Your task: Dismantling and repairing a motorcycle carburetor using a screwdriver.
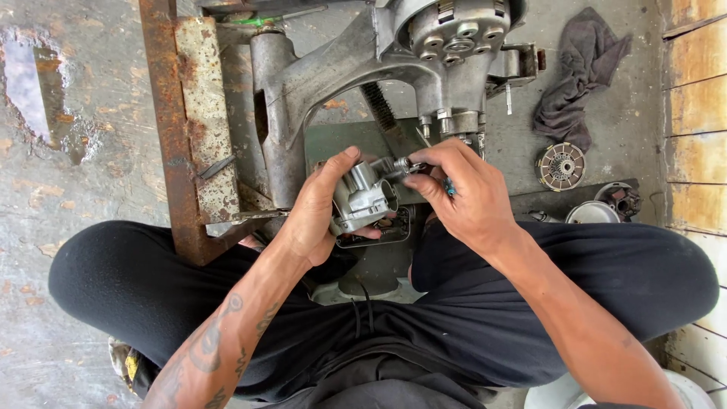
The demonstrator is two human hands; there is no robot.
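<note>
The small grey metal carburettor (362, 198) sits over your lap, just in front of the big engine casing (356, 68), and your left hand (314, 212) is clamped around its body from the left, thumb lying over the top and fingers curled underneath. Your right hand (462, 193) is closed in a pinch at the part's right end, fingertips together on a small fitting there, with a slim blue-handled tool (450, 187) tucked against the fingers; the tip is hidden, so you cannot tell from here what it engages. Judging by that grip, you are working a small screw or fitting, so keep the left hand firm and still, brace both wrists against your knees, and turn with the fingers only so the tool stays square and does not slip. Hold the part level over your lap, so anything that drops lands on your black trousers (424, 318) rather than on the concrete floor (91, 182). Beyond the casing, a rusty steel frame (178, 129) runs along the left, a dark rag (579, 76) lies at upper right, and a round toothed clutch part (561, 166) rests just below it, well apart from your hands.
</note>
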